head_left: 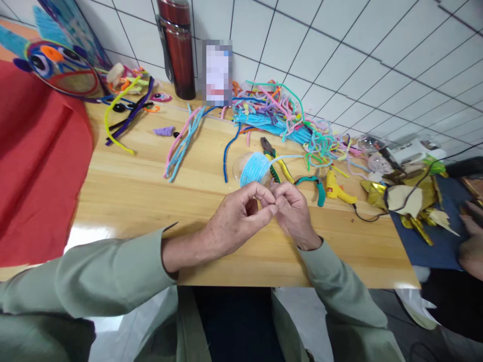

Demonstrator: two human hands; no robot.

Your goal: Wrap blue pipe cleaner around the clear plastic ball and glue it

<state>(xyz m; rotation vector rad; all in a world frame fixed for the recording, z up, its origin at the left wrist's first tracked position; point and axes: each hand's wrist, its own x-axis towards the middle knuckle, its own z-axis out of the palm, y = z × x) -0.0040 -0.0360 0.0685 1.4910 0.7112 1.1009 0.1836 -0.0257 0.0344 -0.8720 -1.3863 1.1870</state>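
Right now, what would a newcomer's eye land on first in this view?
Probably the red cloth at the far left and, by its back edge, the big-eyed craft face. Next comes the tangled heap of colourful pipe cleaners along the wall. In the middle, the left hand and right hand meet at the fingers in front of a blue-wound ball.

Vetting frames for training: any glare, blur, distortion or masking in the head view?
Head view: white glare on the table beside the red cloth; pixelation masks the upright phone-like item; line pattern on the tiled wall slants strongly; another person's hand at the right edge looks soft; the blue coil reads fairly clearly.
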